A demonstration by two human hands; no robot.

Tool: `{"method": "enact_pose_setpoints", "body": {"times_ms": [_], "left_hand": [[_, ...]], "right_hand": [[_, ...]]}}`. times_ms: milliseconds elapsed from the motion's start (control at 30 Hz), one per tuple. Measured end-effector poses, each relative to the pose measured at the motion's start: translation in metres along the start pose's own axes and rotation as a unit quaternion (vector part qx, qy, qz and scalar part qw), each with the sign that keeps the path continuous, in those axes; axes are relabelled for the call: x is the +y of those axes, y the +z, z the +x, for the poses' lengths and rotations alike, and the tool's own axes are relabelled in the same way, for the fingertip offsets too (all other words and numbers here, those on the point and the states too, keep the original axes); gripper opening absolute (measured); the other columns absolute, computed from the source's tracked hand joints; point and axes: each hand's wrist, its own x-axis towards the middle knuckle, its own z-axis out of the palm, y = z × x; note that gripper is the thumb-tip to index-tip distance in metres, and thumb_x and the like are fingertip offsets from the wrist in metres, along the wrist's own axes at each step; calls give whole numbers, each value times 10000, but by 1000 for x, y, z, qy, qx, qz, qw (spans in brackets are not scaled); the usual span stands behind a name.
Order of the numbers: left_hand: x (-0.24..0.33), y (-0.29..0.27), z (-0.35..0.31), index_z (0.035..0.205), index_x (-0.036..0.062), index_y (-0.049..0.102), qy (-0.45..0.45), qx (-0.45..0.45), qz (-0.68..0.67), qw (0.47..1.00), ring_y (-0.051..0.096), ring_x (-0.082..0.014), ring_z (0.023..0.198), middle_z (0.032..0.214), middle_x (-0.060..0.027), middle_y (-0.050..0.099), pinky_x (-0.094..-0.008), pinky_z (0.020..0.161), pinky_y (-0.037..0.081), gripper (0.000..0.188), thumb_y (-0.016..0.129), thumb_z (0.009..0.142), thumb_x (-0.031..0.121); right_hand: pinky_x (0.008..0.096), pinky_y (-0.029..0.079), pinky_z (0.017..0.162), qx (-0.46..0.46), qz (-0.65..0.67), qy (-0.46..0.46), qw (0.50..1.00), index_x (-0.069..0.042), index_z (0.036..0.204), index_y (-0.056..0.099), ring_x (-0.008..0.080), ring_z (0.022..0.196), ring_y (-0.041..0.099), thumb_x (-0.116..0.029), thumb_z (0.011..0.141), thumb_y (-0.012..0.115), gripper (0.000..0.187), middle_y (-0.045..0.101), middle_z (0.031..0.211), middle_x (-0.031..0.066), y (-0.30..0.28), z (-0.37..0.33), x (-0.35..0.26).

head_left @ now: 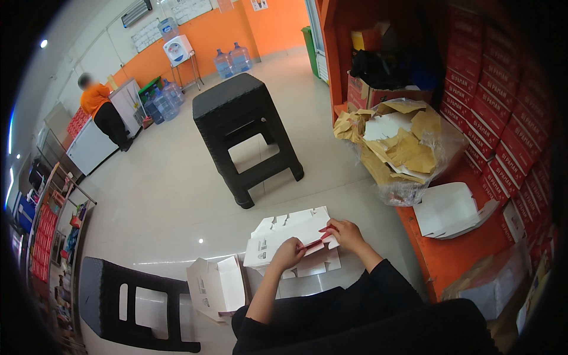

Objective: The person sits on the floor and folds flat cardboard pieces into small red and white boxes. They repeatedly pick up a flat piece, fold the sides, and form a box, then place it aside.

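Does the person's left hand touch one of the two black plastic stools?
No, the bare left hand grips a red-edged white cardboard sheet.

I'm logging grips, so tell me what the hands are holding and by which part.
The left hand and right hand pinch a white carton blank with their fingers, by the red flaps at its edge.

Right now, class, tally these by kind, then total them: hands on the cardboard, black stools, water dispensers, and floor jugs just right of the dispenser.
Hands on cardboard: 2 (left hand, right hand)
Stools: 2 (far stool, near stool)
Dispensers: 1 (dispenser)
Jugs: 2
Total: 7
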Motion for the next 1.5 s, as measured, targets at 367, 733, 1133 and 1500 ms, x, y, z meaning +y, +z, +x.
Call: {"method": "enact_pose_setpoints", "body": {"times_ms": [367, 733, 1133, 1500], "left_hand": [[10, -5, -13, 792, -5, 516, -29, -8, 4, 1000, 543, -318, 775, 772, -185, 557, -368, 693, 436, 474, 670, 765, 443], [12, -10, -19, 868, -14, 559, 32, -3, 51, 998, 565, -298, 764, 806, -192, 589, -364, 689, 444, 315, 621, 832, 292], [38, -42, -36, 926, 14, 595, -61, -79, -247, 964, 496, -75, 688, 761, -1, 574, -237, 635, 407, 317, 537, 909, 325], [76, -71, -51, 860, 34, 607, -23, -117, -272, 955, 476, -26, 655, 734, 24, 582, -171, 563, 355, 174, 680, 822, 187]], "right_hand": [[352, 511, 713, 16, 137, 58, 989, -57, 927, 492, 293, 787, 650, -59, 790, 616, 185, 641, 808, 137, 8, -14, -8], [286, 512, 832, 25, 276, 59, 959, -8, 904, 557, 168, 855, 632, 104, 682, 627, 258, 615, 840, 83, 9, -13, -4], [264, 470, 623, 205, 171, -81, 960, -48, 816, 690, 181, 665, 582, -39, 677, 732, 146, 618, 744, 57, -39, -6, -83], [311, 451, 602, 131, 14, -296, 946, -123, 790, 684, 190, 703, 539, -78, 657, 697, 141, 571, 808, 20, -71, -21, -128]]}}
